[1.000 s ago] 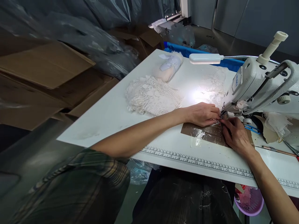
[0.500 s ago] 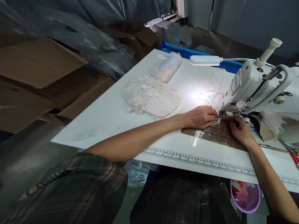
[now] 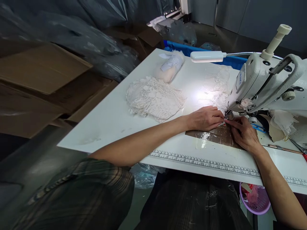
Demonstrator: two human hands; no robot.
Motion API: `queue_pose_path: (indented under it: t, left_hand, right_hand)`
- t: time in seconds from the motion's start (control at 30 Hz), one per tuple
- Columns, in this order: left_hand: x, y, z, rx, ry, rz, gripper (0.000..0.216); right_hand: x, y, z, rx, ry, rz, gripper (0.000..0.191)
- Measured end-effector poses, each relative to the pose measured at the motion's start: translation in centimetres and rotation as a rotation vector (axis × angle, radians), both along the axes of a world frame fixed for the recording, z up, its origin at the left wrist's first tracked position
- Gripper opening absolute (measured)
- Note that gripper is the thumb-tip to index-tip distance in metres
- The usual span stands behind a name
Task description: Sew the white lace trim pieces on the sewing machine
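Note:
My left hand [image 3: 205, 118] rests on the white sewing table [image 3: 115, 121], fingers curled and pressed together at the needle of the white sewing machine [image 3: 266, 86]. My right hand [image 3: 243, 133] lies opposite it on a brown taped patch [image 3: 213, 135], fingertips pinched at the same spot under the presser foot. Between the fingertips sits a small piece of white lace [image 3: 224, 121], mostly hidden. A strip of white lace trim [image 3: 218, 88] runs back from the needle under the lamp's glare.
A heap of white lace pieces [image 3: 154, 99] and a wrapped pinkish roll [image 3: 169, 67] lie farther back on the table. A lamp bar [image 3: 208, 56] hangs over the table. A printed ruler [image 3: 216, 163] lines the near edge. Scissors [image 3: 296, 145] lie right; a purple basket [image 3: 255, 199] sits below. Cardboard boxes [image 3: 45, 67] stand left.
Both hands stay at the needle; the right hand's fingers have shifted slightly toward the presser foot. The view has swayed a little.

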State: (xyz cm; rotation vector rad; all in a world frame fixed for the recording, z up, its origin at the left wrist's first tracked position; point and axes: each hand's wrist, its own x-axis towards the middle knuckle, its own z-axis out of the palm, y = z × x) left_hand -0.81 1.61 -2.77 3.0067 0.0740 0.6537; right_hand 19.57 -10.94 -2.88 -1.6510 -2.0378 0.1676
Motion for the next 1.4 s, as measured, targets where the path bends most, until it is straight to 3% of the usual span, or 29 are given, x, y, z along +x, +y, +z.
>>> queue_pose_path:
  t: [0.2,0.43,0.6,0.8,1.27,1.4]
  left_hand:
    - [-0.1,-0.1,0.2,0.023,0.042,-0.008,0.031]
    - [0.0,0.0,0.1,0.083,0.063,0.001,0.028]
    - [0.2,-0.1,-0.1,0.131,0.045,0.019,0.031]
    - [0.0,-0.2,-0.1,0.074,0.025,0.023,0.028]
    - [-0.1,0.0,0.5,0.068,0.127,0.087,0.031]
    - [-0.2,0.0,0.8,0.072,0.193,0.114,0.034]
  right_hand:
    - [0.0,-0.1,0.1,-0.007,-0.017,0.019,0.036]
    - [0.1,-0.1,0.1,-0.004,0.136,-0.034,0.036]
    - [-0.3,-0.2,0.4,0.034,-0.039,0.047,0.036]
    - [-0.9,-0.7,0.5,0.061,-0.264,0.023,0.038]
    - [-2.6,-0.6,0.2,0.057,-0.439,-0.138,0.035]
    - [-2.3,-0.7,0.7,0.021,-0.342,-0.146,0.037]
